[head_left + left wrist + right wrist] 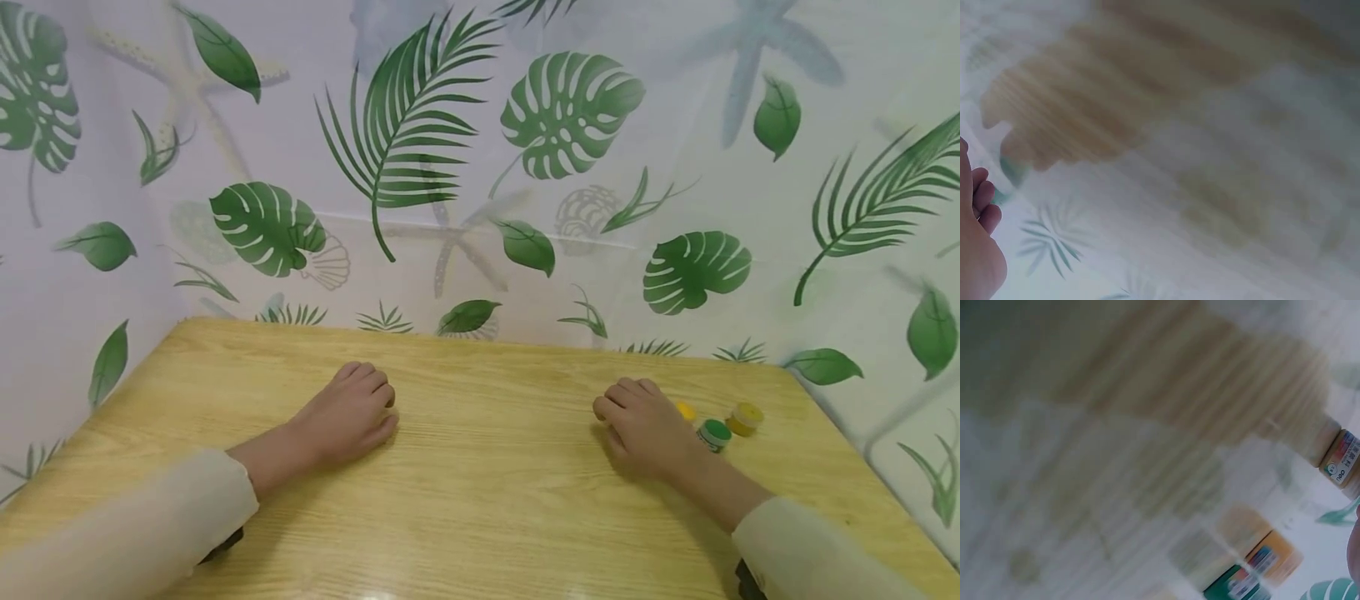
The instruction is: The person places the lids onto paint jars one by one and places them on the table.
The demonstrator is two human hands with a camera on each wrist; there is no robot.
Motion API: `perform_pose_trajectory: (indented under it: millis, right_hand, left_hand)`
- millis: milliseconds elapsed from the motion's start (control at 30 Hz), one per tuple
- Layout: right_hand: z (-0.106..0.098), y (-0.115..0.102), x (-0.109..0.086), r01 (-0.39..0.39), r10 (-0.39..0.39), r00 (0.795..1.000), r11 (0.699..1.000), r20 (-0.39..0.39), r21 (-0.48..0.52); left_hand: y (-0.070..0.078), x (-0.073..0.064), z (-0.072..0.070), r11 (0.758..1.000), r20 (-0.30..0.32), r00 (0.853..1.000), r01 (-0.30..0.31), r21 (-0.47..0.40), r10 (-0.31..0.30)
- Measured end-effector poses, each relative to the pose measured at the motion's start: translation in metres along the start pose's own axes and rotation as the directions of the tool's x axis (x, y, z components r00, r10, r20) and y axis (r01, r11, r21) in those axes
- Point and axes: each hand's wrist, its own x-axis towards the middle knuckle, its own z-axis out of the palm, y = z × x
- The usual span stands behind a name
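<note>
My left hand (pixel 347 417) rests on the left part of the wooden table (pixel 480 500), its fingers loosely curled around nothing. To the right, my right hand (pixel 647 429) lies in a similar way, fingers bent and holding nothing. Just beyond its outer side stand three small paint jars: a green one (pixel 715 435), a dark yellow one (pixel 745 418), and an orange-yellow one (pixel 686 411) partly hidden by the hand. In the right wrist view, printed labels show on the green jar (pixel 1238 584) and its neighbours. Fingertips of my left hand (pixel 985 206) show at the left wrist view's edge.
A white cloth (pixel 465 250) printed with green leaves, shells and starfish hangs behind the table and along both sides. The table's far edge meets this cloth. Long light sleeves (pixel 142 525) cover both forearms, with a dark band under each cuff.
</note>
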Motion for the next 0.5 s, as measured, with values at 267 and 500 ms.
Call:
perform_pose_trajectory:
  millis: [267, 500]
  right_hand:
    - [-0.009, 0.017, -0.022, -0.054, 0.054, 0.998, 0.999, 0.037, -0.005]
    - [-0.012, 0.027, -0.034, -0.048, 0.049, 0.995, 0.999, -0.084, 0.012]
  left_hand:
    - [-0.027, -0.025, -0.01, 0.995, 0.012, 0.995, 0.097, -0.016, -0.097]
    - [-0.046, -0.043, -0.014, 0.994, -0.029, 0.993, 0.113, 0.014, -0.112]
